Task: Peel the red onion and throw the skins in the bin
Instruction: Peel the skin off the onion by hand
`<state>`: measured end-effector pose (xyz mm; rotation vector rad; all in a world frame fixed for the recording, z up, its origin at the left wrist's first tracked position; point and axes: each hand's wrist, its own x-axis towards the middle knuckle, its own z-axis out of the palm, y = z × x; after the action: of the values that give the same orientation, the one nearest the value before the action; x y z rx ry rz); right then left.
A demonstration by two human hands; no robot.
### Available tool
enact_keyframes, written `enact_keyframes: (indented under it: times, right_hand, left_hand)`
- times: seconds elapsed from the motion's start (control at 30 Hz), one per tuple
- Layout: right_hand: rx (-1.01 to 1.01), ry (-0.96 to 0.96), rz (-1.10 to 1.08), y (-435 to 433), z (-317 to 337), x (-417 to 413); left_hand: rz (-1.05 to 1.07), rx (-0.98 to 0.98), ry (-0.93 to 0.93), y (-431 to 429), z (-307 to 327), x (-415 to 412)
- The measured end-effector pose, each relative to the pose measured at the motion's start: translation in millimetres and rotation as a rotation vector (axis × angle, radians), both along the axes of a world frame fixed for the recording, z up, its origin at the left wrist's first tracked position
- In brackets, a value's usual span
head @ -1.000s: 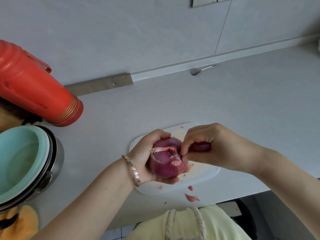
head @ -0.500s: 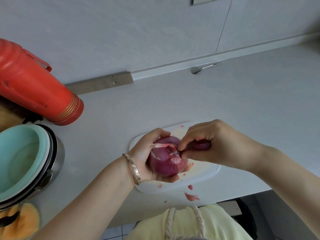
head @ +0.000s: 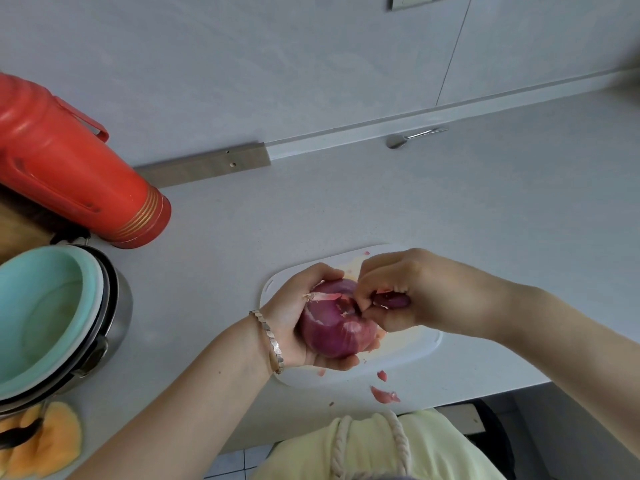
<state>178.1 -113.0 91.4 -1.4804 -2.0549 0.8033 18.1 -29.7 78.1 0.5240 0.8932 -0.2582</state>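
A red onion [head: 334,329] with partly loosened skin is cupped in my left hand [head: 294,317] just above a white cutting board [head: 408,358]. My right hand [head: 415,292] is curled at the onion's top, its fingertips pinching at the skin there, and a piece of purple onion skin [head: 391,300] is tucked inside its fingers. Small skin scraps [head: 384,394] lie on the counter at the board's near edge. No bin is in view.
A red thermos [head: 69,178] stands at the left of the grey counter [head: 381,202]. Below it sits a steel pot holding a mint-green bowl [head: 45,317]. Melon slices [head: 41,441] lie at the lower left. A spoon [head: 412,136] rests by the wall.
My left hand has turned the onion slightly, so more of its rounded side faces me. My right hand stays at the top, working the skin.
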Motion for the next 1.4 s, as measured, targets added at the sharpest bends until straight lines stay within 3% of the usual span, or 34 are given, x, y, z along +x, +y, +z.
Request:
enact_keyframes:
  times: [0.1,0.23,0.4,0.47,0.77,0.93,1.23,1.4]
  right_hand:
    - [0.107,0.04,-0.09,-3.8,-5.8,-0.3]
    - [0.156,0.328,-0.281,-9.3,-17.7,-8.2]
    - [0.007,0.822,-0.494,-8.0,-25.9,-22.6]
    - [-0.02,0.896,-0.533,-4.7,-27.3,-24.2]
    - [-0.146,0.667,-0.669,-9.8,-29.1,-22.8]
    - [-0.107,0.525,-0.515,-0.8,-21.6,-30.8]
    - [-0.3,0.348,-0.485,4.7,-7.7,-34.8]
    - [-0.2,0.401,-0.486,3.5,-17.0,-40.1]
  left_hand:
    - [0.112,-0.092,-0.064,0.1,0.1,-3.8]
    - [0.236,-0.159,-0.101,3.0,-1.1,-5.1]
    - [0.299,-0.126,-0.109,2.1,-5.3,-2.5]
    - [0.308,-0.121,-0.103,0.5,-5.7,-2.2]
    - [0.718,-0.145,-0.012,11.5,-17.2,-5.0]
    - [0.597,-0.061,-0.024,8.5,-22.6,-4.3]
    - [0.457,0.045,-0.02,2.9,-24.5,-1.4]
    - [0.491,-0.015,-0.047,-0.5,-26.4,1.0]
